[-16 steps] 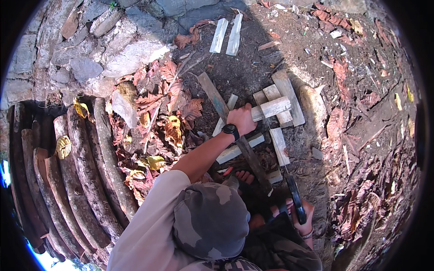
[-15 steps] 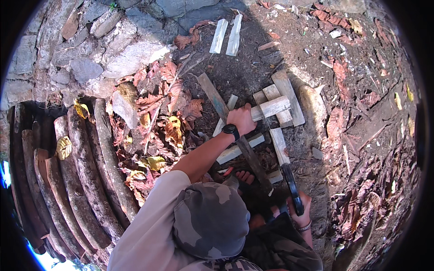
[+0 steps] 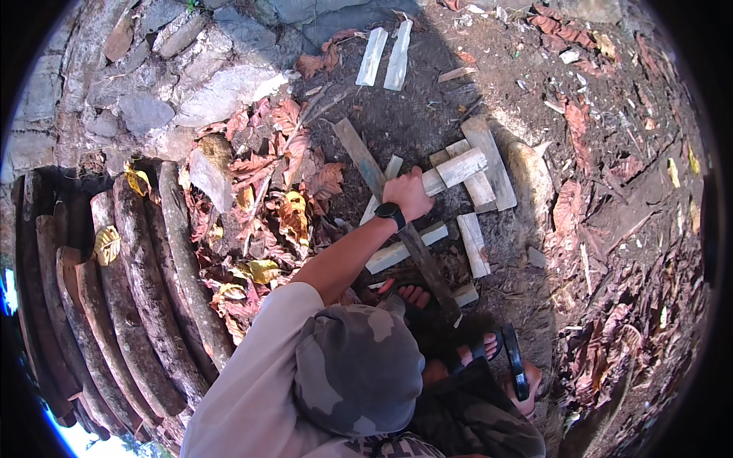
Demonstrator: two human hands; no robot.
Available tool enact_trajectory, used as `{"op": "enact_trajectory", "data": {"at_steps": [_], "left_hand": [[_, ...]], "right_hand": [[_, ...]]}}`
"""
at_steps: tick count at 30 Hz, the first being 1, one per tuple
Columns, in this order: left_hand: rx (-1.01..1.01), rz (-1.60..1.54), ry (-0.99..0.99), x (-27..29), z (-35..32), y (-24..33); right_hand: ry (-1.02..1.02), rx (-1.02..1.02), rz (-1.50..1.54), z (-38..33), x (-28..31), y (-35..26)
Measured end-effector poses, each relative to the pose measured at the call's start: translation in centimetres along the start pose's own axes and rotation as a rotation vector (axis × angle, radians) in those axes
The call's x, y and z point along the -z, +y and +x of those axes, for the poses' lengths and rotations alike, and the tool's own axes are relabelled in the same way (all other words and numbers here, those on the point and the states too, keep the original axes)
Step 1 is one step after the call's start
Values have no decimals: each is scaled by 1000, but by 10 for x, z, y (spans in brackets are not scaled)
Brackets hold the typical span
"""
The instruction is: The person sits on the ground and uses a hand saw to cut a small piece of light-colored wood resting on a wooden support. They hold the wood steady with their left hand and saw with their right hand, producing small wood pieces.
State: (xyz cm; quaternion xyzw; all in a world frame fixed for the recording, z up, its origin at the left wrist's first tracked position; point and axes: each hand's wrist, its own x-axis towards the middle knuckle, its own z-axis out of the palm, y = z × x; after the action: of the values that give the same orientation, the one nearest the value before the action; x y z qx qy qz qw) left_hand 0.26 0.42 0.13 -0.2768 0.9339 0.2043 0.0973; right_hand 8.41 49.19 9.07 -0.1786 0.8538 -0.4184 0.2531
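My left hand (image 3: 408, 192), a dark watch at its wrist, is closed on a pale wooden strip (image 3: 434, 182) and presses it down over a long weathered stick (image 3: 357, 153). A short pale block (image 3: 463, 166) lies at the strip's right end, slightly offset from it, on other flat wood pieces (image 3: 479, 189). Low on the right, my right hand (image 3: 532, 375) grips the black handle of a saw (image 3: 516, 362); its blade is hard to make out. Another pale plank (image 3: 473, 244) lies on the ground between the strip and the saw.
Two pale strips (image 3: 397, 55) lie at the far side. A grey plank (image 3: 489, 160) and a pale batten (image 3: 405, 248) lie nearby. Logs (image 3: 145, 298) are lined up at left, below a stone wall (image 3: 221, 91). Dry leaves (image 3: 294, 221) cover the soil. My sandalled feet (image 3: 477, 349) are near.
My right hand has drawn the saw back toward me, away from the strip. The strip's right end now sits apart as a separate block. My left hand has barely moved.
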Motion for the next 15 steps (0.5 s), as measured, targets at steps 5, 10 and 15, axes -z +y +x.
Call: {"op": "enact_trajectory", "data": {"at_steps": [5, 10, 15], "left_hand": [[-24, 52, -34, -1, 1, 2], [26, 42, -7, -6, 2, -3], [7, 16, 14, -9, 2, 3]], "right_hand": [[-65, 176, 183, 116, -62, -52], [-66, 118, 179, 91, -50, -39], [-129, -207, -73, -53, 9, 62]]}}
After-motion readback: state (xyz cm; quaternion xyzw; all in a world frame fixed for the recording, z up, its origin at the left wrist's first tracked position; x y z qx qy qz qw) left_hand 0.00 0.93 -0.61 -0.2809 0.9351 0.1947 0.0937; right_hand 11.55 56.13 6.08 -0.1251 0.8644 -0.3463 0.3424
